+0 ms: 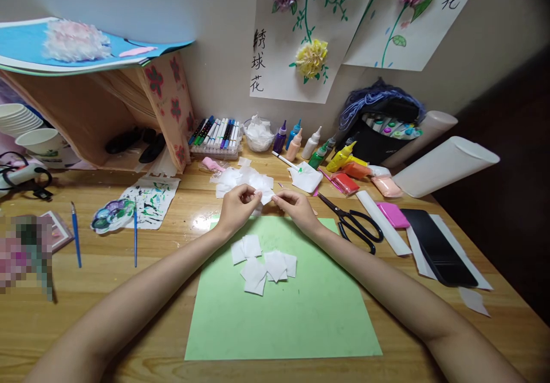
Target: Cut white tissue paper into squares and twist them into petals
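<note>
My left hand [240, 204] and my right hand [295, 206] meet above the far edge of a green sheet of paper [275, 325]. Between their fingertips they pinch a small white tissue paper piece [265, 197], partly hidden by the fingers. Just behind them lies a loose heap of white tissue pieces [227, 179]. On the upper part of the green sheet, several white tissue squares [275, 265] rest flat, some overlapping.
Black-handled scissors [356, 222] lie right of the green sheet, near a black phone [438, 248]. Paint bottles [311, 143] and a marker box [217, 136] line the wall. Two blue brushes [136, 234] and a paint palette [112, 215] lie at left.
</note>
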Demonstrator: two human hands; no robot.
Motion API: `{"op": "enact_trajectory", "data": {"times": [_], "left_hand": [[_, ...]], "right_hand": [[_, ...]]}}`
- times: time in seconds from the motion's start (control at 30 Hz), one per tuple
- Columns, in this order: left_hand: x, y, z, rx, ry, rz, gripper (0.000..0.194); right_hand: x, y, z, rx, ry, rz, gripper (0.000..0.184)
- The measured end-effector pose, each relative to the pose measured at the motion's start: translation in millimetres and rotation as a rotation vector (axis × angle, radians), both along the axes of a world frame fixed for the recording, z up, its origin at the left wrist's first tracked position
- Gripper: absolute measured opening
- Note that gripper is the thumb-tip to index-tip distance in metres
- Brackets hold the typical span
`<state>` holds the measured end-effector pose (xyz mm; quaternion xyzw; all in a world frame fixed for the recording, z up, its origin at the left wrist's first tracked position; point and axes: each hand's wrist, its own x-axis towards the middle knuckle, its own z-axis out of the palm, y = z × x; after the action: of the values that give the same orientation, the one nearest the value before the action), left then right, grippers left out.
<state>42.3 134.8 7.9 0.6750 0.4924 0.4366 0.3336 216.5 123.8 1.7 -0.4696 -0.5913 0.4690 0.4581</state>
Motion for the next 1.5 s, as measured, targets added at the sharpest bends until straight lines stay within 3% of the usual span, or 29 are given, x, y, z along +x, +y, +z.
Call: {"op": "enact_trajectory", "data": {"times": [0.13, 0.23, 0.4, 0.87, 1.27, 1.5], "left_hand": [[1, -5, 4.1, 0.253, 0.126, 0.112, 0.014], [2, -10, 6.9, 0.400, 0.236, 0.046, 0.009], [3, -12, 4.8, 0.471, 0.310, -0.010, 0.012], [3, -13, 3.6, 0.468, 0.306, 0.018, 0.017], [3, -11, 4.1, 0.368, 0.217, -0.036, 0.017], [2, -8, 4.5, 0.209, 0.091, -0.113, 0.017]], "right_hand": [[-1, 0, -3.0, 0.077, -0.079, -0.063, 0.026], [-1, -2, -0.8, 0.139, -0.143, -0.042, 0.025], [-1, -4, 3.0, 0.212, -0.184, 0.017, 0.026], [-2, -9, 6.6, 0.247, -0.227, 0.111, 0.025], [-2, -9, 4.4, 0.227, -0.214, 0.097, 0.014], [-1, -7, 3.0, 0.278, -0.252, 0.053, 0.013]]}}
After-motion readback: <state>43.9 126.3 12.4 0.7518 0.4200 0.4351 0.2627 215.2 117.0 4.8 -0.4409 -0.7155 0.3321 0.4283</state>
